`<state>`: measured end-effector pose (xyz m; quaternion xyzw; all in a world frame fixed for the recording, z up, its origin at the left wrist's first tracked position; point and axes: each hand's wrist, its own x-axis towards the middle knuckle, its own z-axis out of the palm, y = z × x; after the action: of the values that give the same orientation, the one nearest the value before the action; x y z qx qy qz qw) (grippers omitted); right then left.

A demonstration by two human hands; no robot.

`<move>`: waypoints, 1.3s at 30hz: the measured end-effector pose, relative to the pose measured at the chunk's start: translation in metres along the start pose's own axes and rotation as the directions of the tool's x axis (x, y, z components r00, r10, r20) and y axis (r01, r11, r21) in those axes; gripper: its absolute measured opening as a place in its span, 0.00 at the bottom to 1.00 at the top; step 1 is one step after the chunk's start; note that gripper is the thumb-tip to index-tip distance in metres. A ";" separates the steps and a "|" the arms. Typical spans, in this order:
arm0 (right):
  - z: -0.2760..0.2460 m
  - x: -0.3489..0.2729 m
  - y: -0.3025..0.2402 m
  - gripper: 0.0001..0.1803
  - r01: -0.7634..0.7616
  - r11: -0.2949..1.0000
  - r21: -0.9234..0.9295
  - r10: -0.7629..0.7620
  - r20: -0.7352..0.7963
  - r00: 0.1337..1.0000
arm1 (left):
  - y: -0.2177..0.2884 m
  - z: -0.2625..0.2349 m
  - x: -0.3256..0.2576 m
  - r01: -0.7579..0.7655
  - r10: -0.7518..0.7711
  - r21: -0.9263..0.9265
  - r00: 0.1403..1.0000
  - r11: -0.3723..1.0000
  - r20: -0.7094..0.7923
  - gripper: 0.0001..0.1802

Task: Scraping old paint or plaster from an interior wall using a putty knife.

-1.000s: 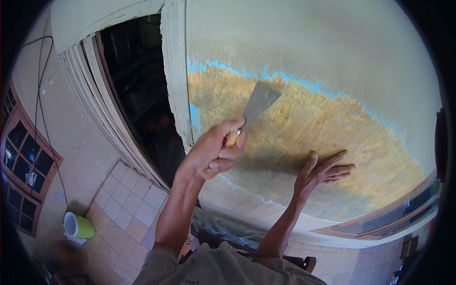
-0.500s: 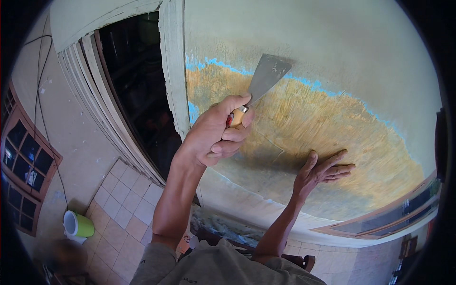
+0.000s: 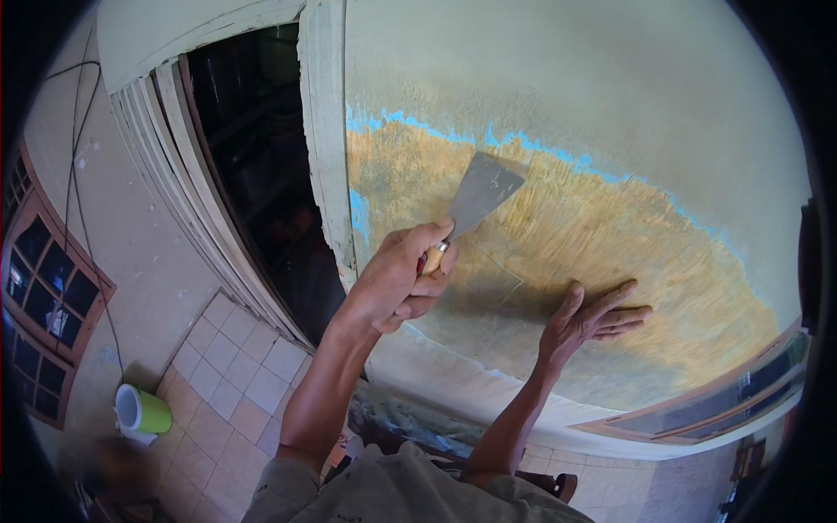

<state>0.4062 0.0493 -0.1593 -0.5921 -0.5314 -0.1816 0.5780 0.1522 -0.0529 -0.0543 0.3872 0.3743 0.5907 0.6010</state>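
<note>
While left hand (image 3: pixel 403 275) grips scraper (image 3: pixel 478 199), green cup (image 3: pixel 144 410) on tiles

Left hand (image 3: pixel 397 277) with scraper (image 3: pixel 478 199) dropped back down and slightly left from half a second ago, blade now below the blue paint edge (image 3: pixel 453 132), after rising earlier.

No packages, labels, signs or screens show here. The view holds only wall, doorway, window frames and tiled floor.
</note>
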 end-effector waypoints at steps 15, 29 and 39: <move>0.008 0.003 0.007 0.48 0.033 0.999 -0.015 -0.033 -0.010 0.999 | 0.010 -0.013 0.015 0.030 -0.016 -0.128 0.994 0.991 0.107 0.26; 0.009 0.001 0.003 0.48 0.004 1.000 -0.023 -0.004 0.000 1.000 | 0.027 -0.014 0.021 0.052 -0.040 -0.078 0.989 0.996 0.144 0.26; 0.009 0.000 0.001 0.48 0.011 1.000 -0.021 -0.012 -0.011 1.000 | 0.039 -0.020 0.017 -0.004 0.022 -0.081 0.976 0.997 0.219 0.26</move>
<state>0.4032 0.0571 -0.1623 -0.5940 -0.5297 -0.1936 0.5736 0.1177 -0.0349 -0.0273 0.4282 0.2792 0.5628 0.6496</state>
